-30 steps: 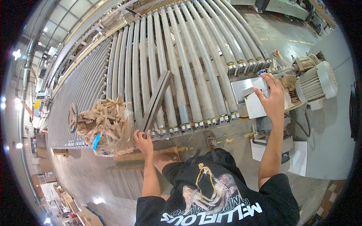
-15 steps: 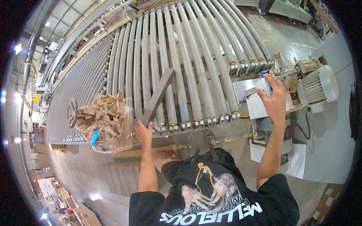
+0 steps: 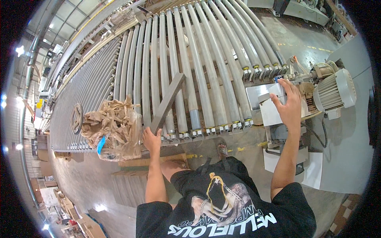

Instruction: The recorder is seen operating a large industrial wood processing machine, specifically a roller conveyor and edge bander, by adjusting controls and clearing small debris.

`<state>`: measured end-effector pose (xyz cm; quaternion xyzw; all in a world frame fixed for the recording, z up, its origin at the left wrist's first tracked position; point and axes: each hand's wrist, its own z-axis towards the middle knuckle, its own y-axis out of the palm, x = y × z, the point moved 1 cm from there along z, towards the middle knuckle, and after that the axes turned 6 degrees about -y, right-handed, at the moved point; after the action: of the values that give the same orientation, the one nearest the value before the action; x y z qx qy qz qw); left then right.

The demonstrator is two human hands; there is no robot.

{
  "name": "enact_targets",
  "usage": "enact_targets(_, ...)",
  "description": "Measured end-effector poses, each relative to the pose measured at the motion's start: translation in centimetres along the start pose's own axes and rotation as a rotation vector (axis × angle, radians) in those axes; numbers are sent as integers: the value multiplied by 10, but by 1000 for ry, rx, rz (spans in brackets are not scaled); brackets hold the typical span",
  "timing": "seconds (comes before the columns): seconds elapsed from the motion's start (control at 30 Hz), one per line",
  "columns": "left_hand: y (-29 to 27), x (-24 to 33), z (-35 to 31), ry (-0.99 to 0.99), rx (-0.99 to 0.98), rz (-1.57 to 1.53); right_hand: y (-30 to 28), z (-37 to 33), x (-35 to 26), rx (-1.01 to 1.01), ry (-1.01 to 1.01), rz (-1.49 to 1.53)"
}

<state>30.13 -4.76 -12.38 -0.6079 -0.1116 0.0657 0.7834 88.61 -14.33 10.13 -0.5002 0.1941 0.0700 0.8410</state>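
A long grey-brown board (image 3: 168, 102) lies slantwise over the rollers of the conveyor (image 3: 216, 95). My left hand (image 3: 152, 139) grips its near end at the conveyor's front edge, beside a clear bag of crumpled brown plastic film (image 3: 115, 129). On the right, my right hand (image 3: 287, 101) rests over a small machine with a pale metal plate (image 3: 254, 95), thumb and fingers apart. Under that palm, a grey rounded part (image 3: 265, 97) of the machine shows in part; no grip on it is visible.
A grey ribbed motor (image 3: 337, 89) stands right of my right hand, with a dark cable (image 3: 323, 131) hanging below. A ring-shaped handwheel (image 3: 77, 118) sits left of the bag. Stacked flat boards (image 3: 129, 188) lie low at the left. Gaps separate the rollers.
The view has shifted very slightly. Both hands, the board and the bag keep their places.
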Motion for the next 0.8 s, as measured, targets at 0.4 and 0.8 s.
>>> enact_targets(0.4,9,-4,0,-1,10,51,1,1,2,12,-13,10)
enact_targets(0.8,-3,7,-2,-56,-48,36,0,0,1,24,-20,1)
